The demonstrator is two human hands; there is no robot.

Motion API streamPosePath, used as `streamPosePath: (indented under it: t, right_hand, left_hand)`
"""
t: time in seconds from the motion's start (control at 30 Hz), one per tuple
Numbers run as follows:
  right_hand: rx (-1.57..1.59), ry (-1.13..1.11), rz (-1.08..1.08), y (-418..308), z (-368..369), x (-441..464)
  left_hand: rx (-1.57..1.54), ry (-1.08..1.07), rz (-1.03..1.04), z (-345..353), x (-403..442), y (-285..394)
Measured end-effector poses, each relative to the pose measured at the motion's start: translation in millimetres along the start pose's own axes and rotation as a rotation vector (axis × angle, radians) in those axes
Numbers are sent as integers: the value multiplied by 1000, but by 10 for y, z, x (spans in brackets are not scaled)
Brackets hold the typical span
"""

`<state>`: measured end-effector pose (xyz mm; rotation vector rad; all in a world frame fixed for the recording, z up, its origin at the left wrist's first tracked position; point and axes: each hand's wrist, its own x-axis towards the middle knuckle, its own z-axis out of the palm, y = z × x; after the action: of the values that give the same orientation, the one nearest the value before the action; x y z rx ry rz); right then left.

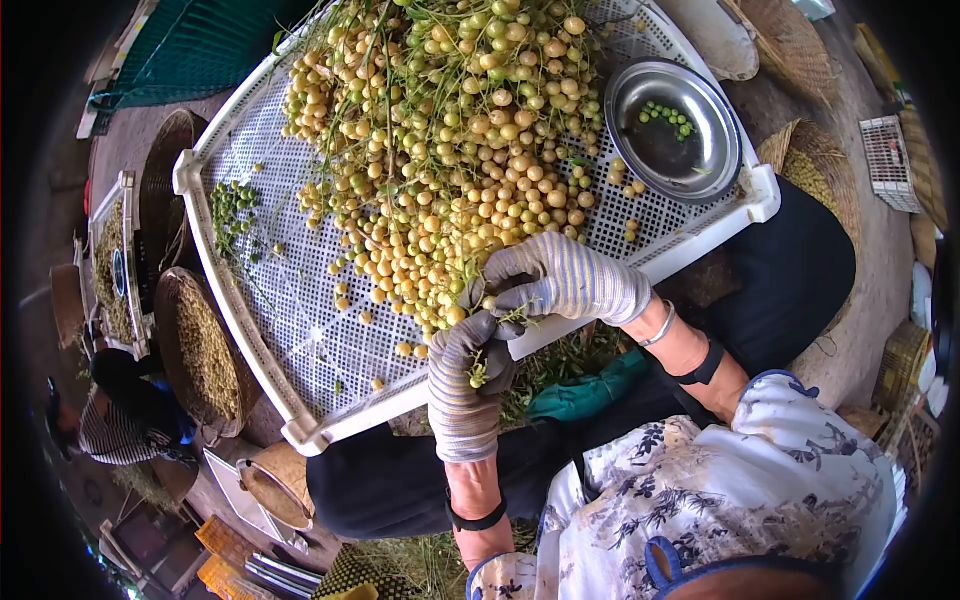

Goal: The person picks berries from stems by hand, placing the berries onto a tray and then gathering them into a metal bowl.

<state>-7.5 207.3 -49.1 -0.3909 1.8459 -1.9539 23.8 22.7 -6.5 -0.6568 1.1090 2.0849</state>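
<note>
Both my hands wear striped knit gloves with grey fingertips and meet above the front edge of a white perforated tray (275,320). My left hand (465,375) is closed round a thin green fruit sprig (478,372), with a small greenish fruit hanging at its palm. My right hand (560,280) pinches at the same spot, thumb and fingers together around stem pieces and a small pale fruit. Just beyond my fingers rises a heap of round yellow-green fruits (480,150) on stems. What lies between the fingertips is partly hidden.
A steel bowl (725,160) with several green fruits sits at the tray's right. Small green fruits (235,212) lie at its left. Baskets of yellow fruit (205,350) stand around. Another person (125,420) is at the left. Green cloth (585,390) lies below the tray.
</note>
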Motion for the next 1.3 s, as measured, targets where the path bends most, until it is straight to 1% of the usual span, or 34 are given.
streamPosePath:
  t: [0.03, 0.13, 0.17, 0.27, 0.3, 0.4, 0.43, 0.5, 0.53, 0.57, 0.6, 0.63, 0.67, 0.7, 0.73, 0.77, 0.87, 0.9, 0.97, 1.0, 1.03, 1.1, 1.13, 1.17, 1.23, 1.27, 1.3]
  right_hand:
    - [-41, 33, -96, 83, 25, -4]
    - [308, 126, 176, -84, 124, -35]
    - [388, 144, 97, -24, 141, 20]
    - [858, 211, 162, -73, 121, -57]
    - [801, 208, 184, -41, 118, -37]
    - [737, 252, 90, -70, 117, 0]
    - [785, 225, 128, -89, 82, 15]
    - [684, 258, 62, 122, 55, 90]
    - [633, 274, 30, 220, 56, 103]
    - [669, 235, 92, 54, -3, 50]
    - [589, 244, 128, -24, -29, 30]
    - [510, 254, 164, -77, -48, 14]
    - [431, 265, 199, -93, -62, 7]
    - [250, 328, 38, 1, -33, 58]
    - [270, 335, 84, 0, -32, 45]
    - [290, 340, 129, -43, -29, 35]
    - [407, 353, 225, -110, -6, -1]
    - [454, 358, 250, -119, 4, -12]
    - [475, 442, 162, 19, 78, 37]
    - [486, 486, 120, 76, 120, 57]
    - [614, 492, 116, 113, 166, 60]
    - [744, 574, 134, 20, 184, 57]
    - [810, 614, 142, -20, 181, 58]
    - [939, 526, 225, -19, 84, -1]
    - [860, 490, 183, -43, -43, -47]
    - [821, 471, 162, -50, -86, -41]
    - [717, 423, 145, -28, -122, -15]
  left_hand:
    - [59, 13, 33, -14, 4, -20]
    - [-35, 114, 145, 126, -31, -71]
    - [-78, -11, 126, 76, -31, -66]
    - [-123, -126, 97, 68, -48, -46]
    - [-125, -141, 108, 58, -45, -56]
    - [-12, -63, 100, 97, -70, -48]
    - [19, -39, 125, 126, -78, -44]
    - [81, 10, 177, 179, -91, -46]
    - [110, 67, 207, 167, -76, -52]
    - [139, 125, 237, 145, -49, -61]
    - [168, 184, 266, 128, -34, -62]
    - [155, 140, 295, 101, -33, -24]
    - [214, 223, 334, 117, -14, -36]
    - [274, 305, 372, 145, 15, -54]
    - [333, 388, 410, 160, 36, -63]
    - [359, 399, 397, 144, 53, -48]
    - [375, 431, 477, 93, 173, -116]
    - [385, 462, 444, 159, 133, -85]
    - [402, 410, 481, 116, 137, -123]
    - [355, 385, 450, 128, 119, -134]
    - [309, 362, 418, 160, 98, -132]
    - [364, 395, 445, 146, 43, -140]
    - [353, 374, 448, 70, 16, -142]
    - [342, 354, 451, 29, -12, -122]
    - [119, 368, 380, 14, -63, -64]
    - [-55, 438, 315, 155, -121, 13]
    - [-90, 411, 312, 126, -116, 22]
